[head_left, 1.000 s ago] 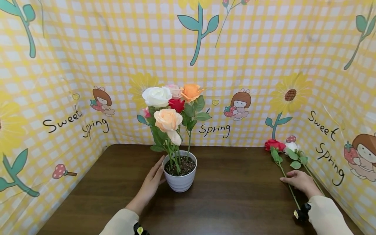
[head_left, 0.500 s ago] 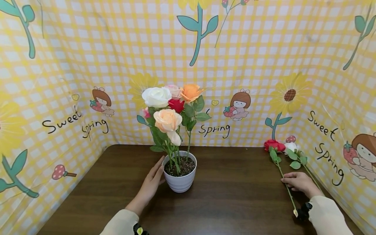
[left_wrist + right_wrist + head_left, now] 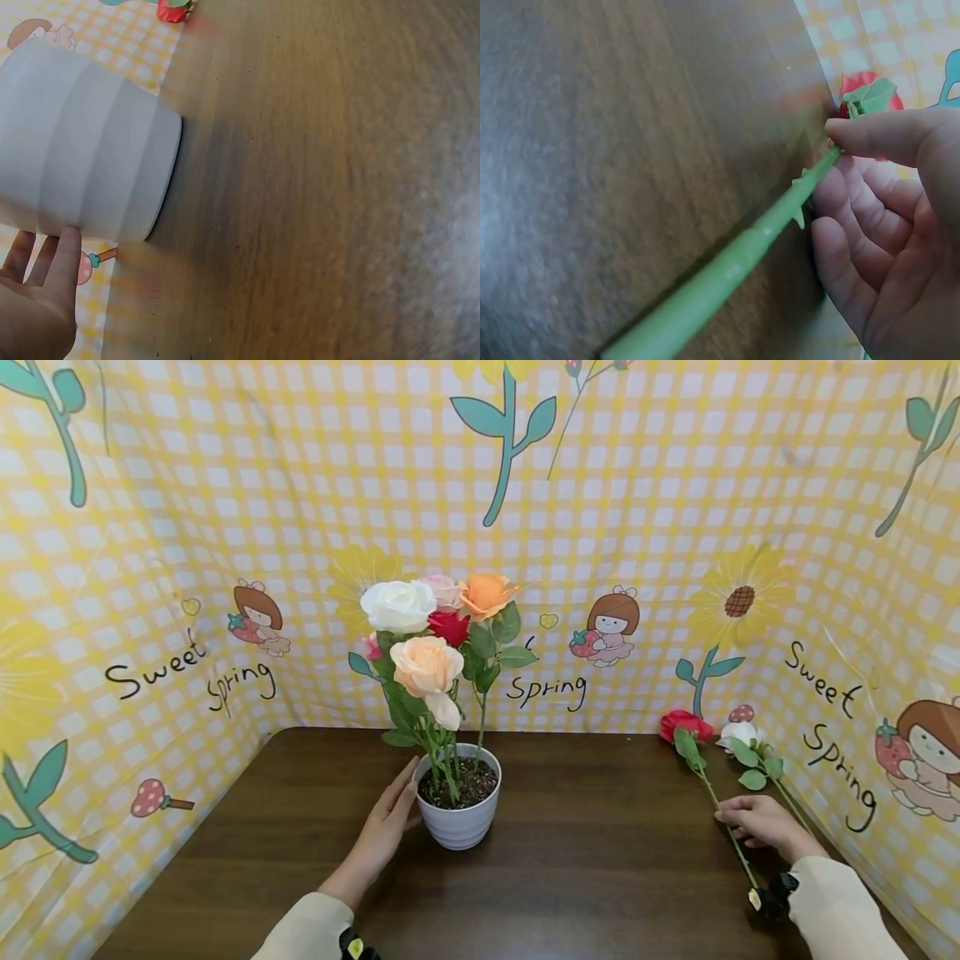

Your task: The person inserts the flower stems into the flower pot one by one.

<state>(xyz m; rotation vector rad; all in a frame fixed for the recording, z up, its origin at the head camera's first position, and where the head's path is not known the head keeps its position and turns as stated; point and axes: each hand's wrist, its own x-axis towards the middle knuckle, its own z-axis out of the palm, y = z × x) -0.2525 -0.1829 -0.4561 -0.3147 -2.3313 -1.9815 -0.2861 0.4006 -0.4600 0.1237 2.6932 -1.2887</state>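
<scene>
My right hand [image 3: 763,823] pinches the green stem of a red rose [image 3: 686,727] between thumb and fingers. In the right wrist view the rose's thorny stem [image 3: 735,259] runs from the fingertips toward the camera. A white rose [image 3: 741,737] lies just right of it, its lower stem partly hidden by the hand. At the middle left, a white ribbed flowerpot [image 3: 459,828] filled with dark soil stands upright. It bears several roses, among them a white rose [image 3: 397,607], an orange rose [image 3: 487,596] and a peach rose [image 3: 427,667]. My left hand [image 3: 390,818] rests straight fingers against the pot's left side.
The dark brown wooden table [image 3: 585,860] carries the pot and the loose roses. A yellow checked cloth [image 3: 637,510] with printed flowers and figures hangs behind it and along both sides. The loose rose heads lie near the table's back right edge.
My right hand has closed its fingers on the red rose's stem, and the rose's head has shifted left, away from the white rose. My left hand and the pot stay in place.
</scene>
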